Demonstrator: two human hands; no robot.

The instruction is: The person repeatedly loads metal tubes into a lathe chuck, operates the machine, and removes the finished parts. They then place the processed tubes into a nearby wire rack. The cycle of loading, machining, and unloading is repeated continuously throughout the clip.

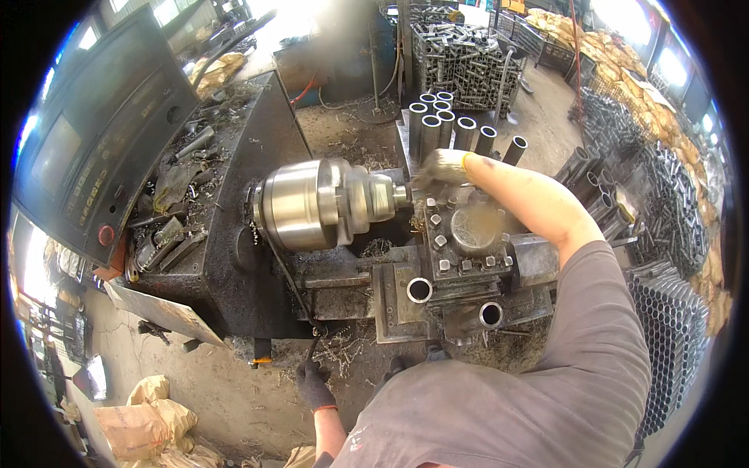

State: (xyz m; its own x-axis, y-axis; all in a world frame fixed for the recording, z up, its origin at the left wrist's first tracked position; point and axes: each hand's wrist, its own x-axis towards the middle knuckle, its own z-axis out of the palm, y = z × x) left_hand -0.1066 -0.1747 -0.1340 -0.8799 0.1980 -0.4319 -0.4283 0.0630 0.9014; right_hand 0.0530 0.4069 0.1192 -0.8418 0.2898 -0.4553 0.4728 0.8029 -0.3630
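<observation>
My left hand (pixel 315 388), in a dark glove with an orange cuff, is closed round the lower end of a long thin lever (pixel 291 282) at the front of a lathe. My right hand (pixel 442 170), in a soiled light glove, reaches across the bolted tool post (pixel 473 232). It is beside the end of the lathe chuck (pixel 300 204); motion smears its fingers, so I cannot tell if it holds anything. The chuck's nose looks blurred. Two metal tubes are on the near side of the carriage: one upright tube (pixel 419 290) and one leaning tube (pixel 480 317).
Several cut tubes (pixel 431 134) stand behind the tool post. More tubes (pixel 597 187) lean at the right, near a large tube stack (pixel 667 327). The headstock (pixel 234 195) carries scrap and chips. Paper sacks (pixel 148 421) lie at lower left. A wire crate (pixel 468 66) holds metal parts.
</observation>
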